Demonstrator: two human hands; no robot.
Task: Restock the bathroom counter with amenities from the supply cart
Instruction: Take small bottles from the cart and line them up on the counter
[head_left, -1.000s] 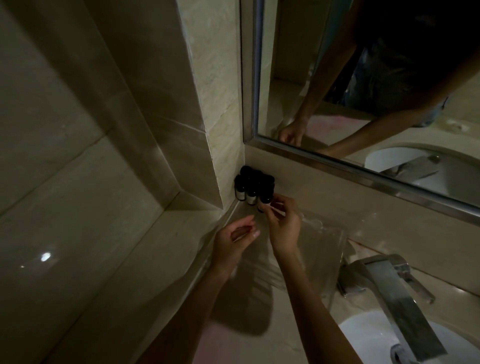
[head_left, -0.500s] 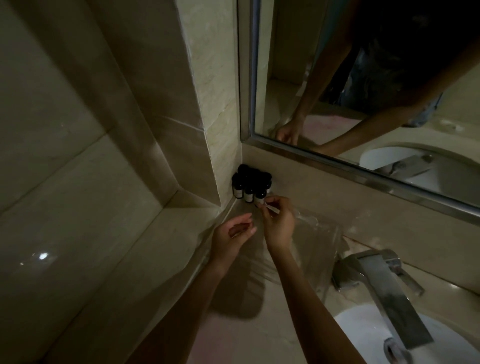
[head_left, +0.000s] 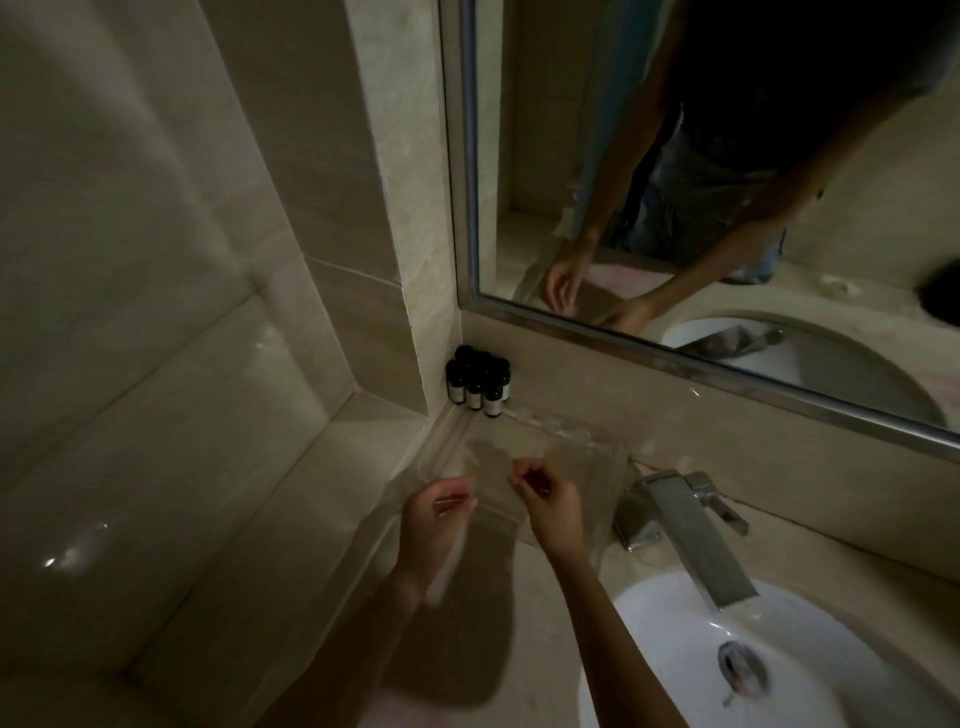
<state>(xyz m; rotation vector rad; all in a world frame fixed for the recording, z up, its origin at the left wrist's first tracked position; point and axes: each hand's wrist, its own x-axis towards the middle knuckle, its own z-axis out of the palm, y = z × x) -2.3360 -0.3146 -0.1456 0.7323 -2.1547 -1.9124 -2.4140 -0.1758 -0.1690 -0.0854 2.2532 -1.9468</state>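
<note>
Several small dark bottles (head_left: 478, 385) with pale labels stand clustered in the counter's back corner, under the mirror frame. A clear plastic bag (head_left: 566, 457) lies crumpled on the beige counter (head_left: 540, 597) in front of them. My left hand (head_left: 435, 515) is over the bag's near left edge, thumb and fingers pinching a thin shiny strip of the plastic. My right hand (head_left: 551, 503) is beside it with curled fingers pinching the bag's film. Both hands are a hand's length short of the bottles. The light is dim.
A steel faucet (head_left: 691, 525) juts over the white sink basin (head_left: 727, 654) at the right. A framed mirror (head_left: 727, 218) covers the back wall. A tiled ledge (head_left: 270, 499) and wall close off the left side.
My right hand has drawn back from the bottles toward me. Both hands now sit lower over the clear bag. The bottles stay in the corner.
</note>
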